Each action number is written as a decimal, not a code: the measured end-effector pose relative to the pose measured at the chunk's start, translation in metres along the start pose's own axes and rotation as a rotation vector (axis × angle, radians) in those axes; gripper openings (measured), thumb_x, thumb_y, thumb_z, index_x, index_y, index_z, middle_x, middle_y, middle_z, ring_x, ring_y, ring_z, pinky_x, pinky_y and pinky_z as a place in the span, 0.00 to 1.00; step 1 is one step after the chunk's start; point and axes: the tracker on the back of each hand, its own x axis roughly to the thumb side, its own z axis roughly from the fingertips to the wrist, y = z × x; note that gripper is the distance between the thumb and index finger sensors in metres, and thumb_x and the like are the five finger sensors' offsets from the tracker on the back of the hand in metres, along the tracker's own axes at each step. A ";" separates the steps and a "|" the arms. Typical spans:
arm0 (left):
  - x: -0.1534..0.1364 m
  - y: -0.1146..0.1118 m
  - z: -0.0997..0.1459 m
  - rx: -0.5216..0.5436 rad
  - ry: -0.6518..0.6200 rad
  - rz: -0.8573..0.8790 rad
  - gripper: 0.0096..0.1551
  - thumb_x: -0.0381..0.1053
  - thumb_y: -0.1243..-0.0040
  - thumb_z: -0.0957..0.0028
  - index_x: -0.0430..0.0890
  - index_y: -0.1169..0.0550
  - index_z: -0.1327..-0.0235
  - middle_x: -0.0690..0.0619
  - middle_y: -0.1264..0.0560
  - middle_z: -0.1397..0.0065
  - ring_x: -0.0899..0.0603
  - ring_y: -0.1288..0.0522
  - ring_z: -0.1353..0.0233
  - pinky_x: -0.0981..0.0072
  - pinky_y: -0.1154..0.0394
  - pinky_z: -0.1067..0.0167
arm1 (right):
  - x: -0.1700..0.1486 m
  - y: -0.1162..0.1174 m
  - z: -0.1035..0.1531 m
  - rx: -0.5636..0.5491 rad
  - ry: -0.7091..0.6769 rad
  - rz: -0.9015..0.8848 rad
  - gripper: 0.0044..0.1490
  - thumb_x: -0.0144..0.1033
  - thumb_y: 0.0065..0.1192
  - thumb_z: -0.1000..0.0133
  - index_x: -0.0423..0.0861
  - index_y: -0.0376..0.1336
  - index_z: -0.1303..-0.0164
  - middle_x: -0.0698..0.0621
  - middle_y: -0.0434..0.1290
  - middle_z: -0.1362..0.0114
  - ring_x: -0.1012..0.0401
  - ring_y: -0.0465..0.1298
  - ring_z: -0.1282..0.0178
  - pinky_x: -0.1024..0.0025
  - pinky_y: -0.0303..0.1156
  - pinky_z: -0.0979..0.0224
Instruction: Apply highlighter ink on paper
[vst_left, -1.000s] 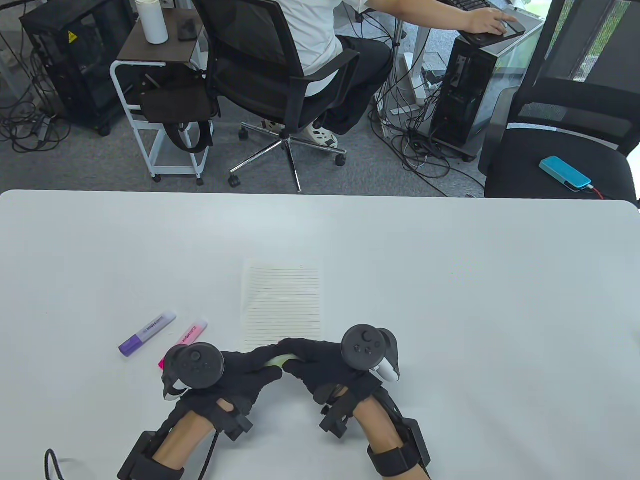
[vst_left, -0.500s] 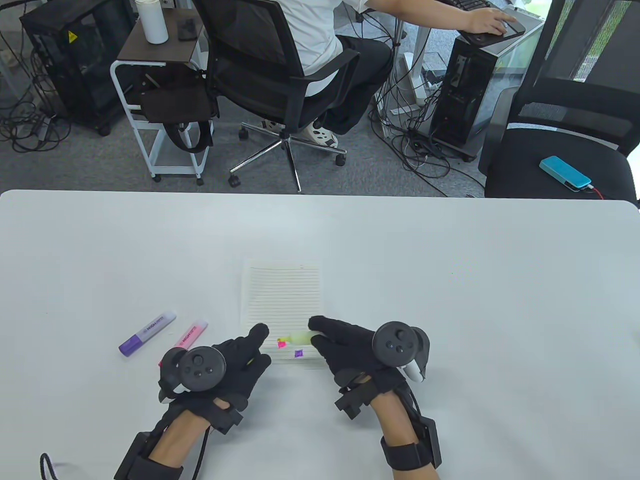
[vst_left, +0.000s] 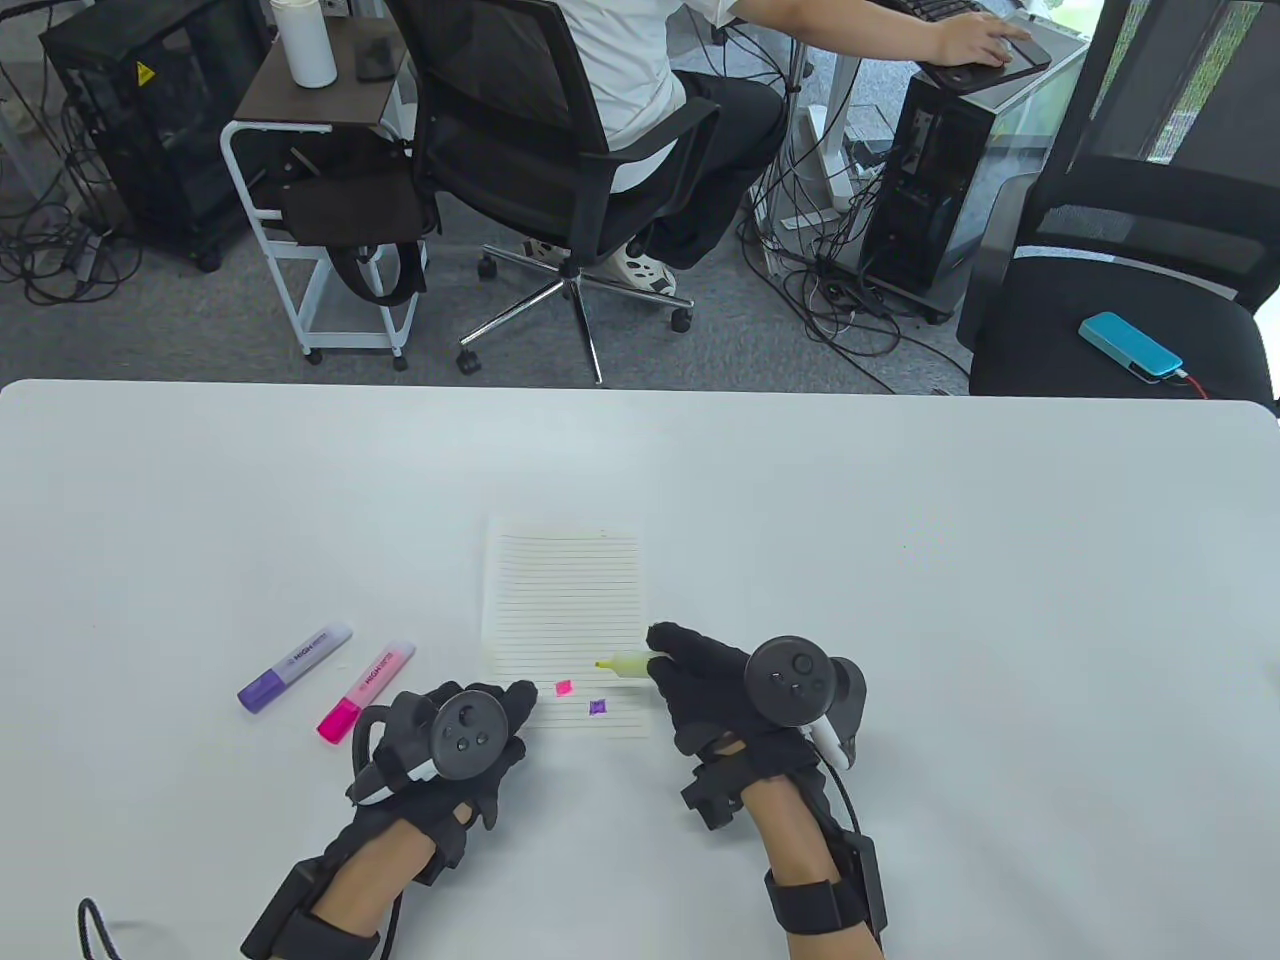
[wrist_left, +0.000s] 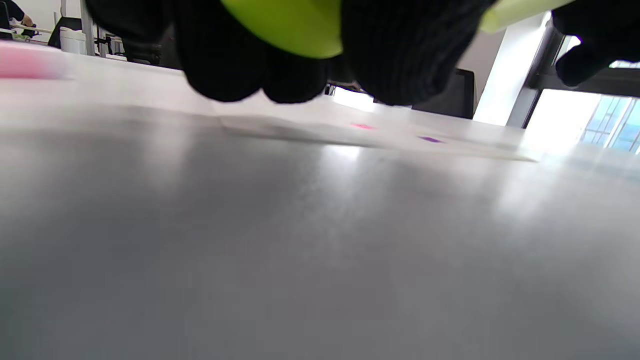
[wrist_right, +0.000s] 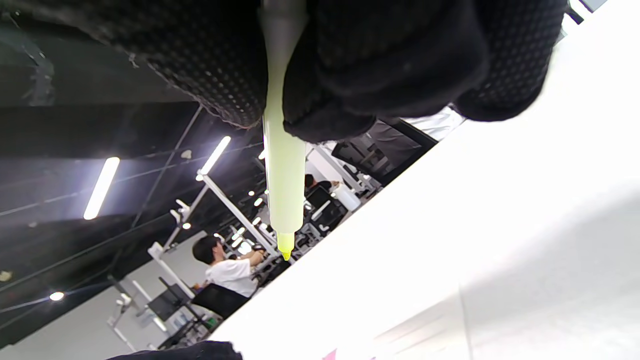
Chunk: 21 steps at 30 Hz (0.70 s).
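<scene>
A lined paper sheet (vst_left: 562, 600) lies on the white table (vst_left: 900, 520), with a pink mark (vst_left: 564, 687) and a purple mark (vst_left: 598, 706) near its lower edge. My right hand (vst_left: 700, 680) grips an uncapped yellow highlighter (vst_left: 625, 663), its tip pointing left over the sheet's lower right part; the pen (wrist_right: 283, 180) hangs from the fingers in the right wrist view. My left hand (vst_left: 470, 730) sits at the sheet's lower left corner, fingers curled round the yellow-green cap (wrist_left: 290, 22).
A purple highlighter (vst_left: 294, 666) and a pink highlighter (vst_left: 366, 690) lie capped on the table left of the sheet. Beyond the far edge a person sits in an office chair (vst_left: 540, 150), with a black chair (vst_left: 1120, 300) at the right.
The hands pulled apart and the cap came off the yellow highlighter. The right hand moved right with the pen, and the left drew back with the cap, uncovering the two marks.
</scene>
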 end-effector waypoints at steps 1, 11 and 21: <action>0.001 -0.001 0.000 -0.006 0.000 -0.009 0.37 0.54 0.32 0.53 0.51 0.28 0.28 0.50 0.25 0.30 0.41 0.23 0.37 0.35 0.33 0.33 | 0.000 0.001 0.000 0.003 0.001 0.011 0.25 0.39 0.72 0.46 0.47 0.72 0.39 0.41 0.82 0.57 0.52 0.80 0.70 0.44 0.76 0.44; 0.004 -0.004 0.000 -0.022 -0.004 -0.020 0.40 0.59 0.32 0.54 0.50 0.30 0.27 0.47 0.31 0.25 0.38 0.28 0.32 0.33 0.37 0.31 | 0.000 0.008 0.000 0.007 0.015 0.067 0.25 0.38 0.72 0.46 0.46 0.72 0.38 0.41 0.83 0.49 0.47 0.82 0.62 0.41 0.75 0.41; 0.012 -0.009 -0.005 -0.068 -0.049 -0.038 0.40 0.70 0.47 0.50 0.57 0.32 0.23 0.49 0.39 0.16 0.29 0.42 0.19 0.27 0.48 0.27 | 0.008 0.017 -0.002 0.007 -0.007 0.158 0.24 0.37 0.72 0.46 0.48 0.72 0.38 0.40 0.82 0.45 0.46 0.83 0.58 0.41 0.74 0.39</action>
